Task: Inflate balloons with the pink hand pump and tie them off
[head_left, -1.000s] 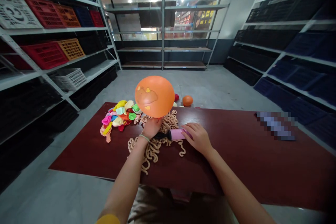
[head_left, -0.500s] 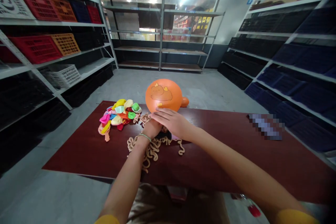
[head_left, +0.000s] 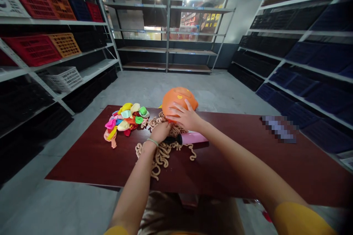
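Note:
An inflated orange balloon [head_left: 176,95] with a printed figure on it stands at the table's far edge. My right hand [head_left: 186,116] lies on its near side, fingers spread. My left hand [head_left: 160,132] is closed at the balloon's lower near end, pinching what looks like its neck; the fingertips are partly hidden. Beneath my hands lies a hand pump with a pink barrel [head_left: 195,138] and a black end. Curly tan cords [head_left: 161,158] are heaped under and around it. Left of my hands sits a pile of limp coloured balloons [head_left: 128,117].
The dark red table [head_left: 234,154] bears a blurred flat object [head_left: 280,128] at its right. Shelves with red crates [head_left: 34,49] and orange crates stand on the left, dark crates [head_left: 311,84] on the right. A metal rack [head_left: 167,25] stands at the back.
The orange balloon has tipped and turned rightward, its printed figure now facing up and away. My right hand has moved up onto its side with fingers spread, uncovering the pink pump.

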Motion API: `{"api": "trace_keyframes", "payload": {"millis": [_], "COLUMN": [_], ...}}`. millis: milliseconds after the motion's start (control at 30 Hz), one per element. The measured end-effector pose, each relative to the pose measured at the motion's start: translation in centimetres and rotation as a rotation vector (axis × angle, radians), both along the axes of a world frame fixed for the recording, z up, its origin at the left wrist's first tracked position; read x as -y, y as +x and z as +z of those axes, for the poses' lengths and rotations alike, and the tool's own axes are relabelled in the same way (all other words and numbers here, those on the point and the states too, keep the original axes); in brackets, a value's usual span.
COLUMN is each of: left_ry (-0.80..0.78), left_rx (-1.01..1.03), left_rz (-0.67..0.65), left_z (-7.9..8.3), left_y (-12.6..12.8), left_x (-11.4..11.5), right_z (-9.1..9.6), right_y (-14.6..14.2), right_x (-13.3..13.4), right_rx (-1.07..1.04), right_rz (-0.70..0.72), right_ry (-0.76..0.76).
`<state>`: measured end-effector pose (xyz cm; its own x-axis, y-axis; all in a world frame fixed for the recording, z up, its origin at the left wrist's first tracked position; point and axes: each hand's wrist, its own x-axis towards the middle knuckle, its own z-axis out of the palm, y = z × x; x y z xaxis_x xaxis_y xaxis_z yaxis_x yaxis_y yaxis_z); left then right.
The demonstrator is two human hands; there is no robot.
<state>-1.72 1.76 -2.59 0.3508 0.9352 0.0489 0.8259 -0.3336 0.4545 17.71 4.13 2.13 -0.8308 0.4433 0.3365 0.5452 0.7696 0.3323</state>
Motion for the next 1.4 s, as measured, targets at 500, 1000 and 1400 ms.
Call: {"api": "trace_keyframes", "payload": {"millis": [500,1000,1400], "left_ry": [-0.279,-0.672,-0.592], "left_rx": [0.377,1.255,1.406], "left_rz": [-0.134,0.277,0.221], "left_z": [0.4,1.3,2.2], "left_y": [-1.4,0.2,0.2], "left_x": [0.1,0.4,1.2], "right_z": [-2.5,0.7,1.5], "right_y": [-1.8,0.5,2.5], "right_x": [-1.2,-0.3,1.7], "right_rx": [-0.066,-0.019,-0.106], "right_rz": [0.032,0.060,0.042], "right_ry": [0.157,0.112,0.087]}}
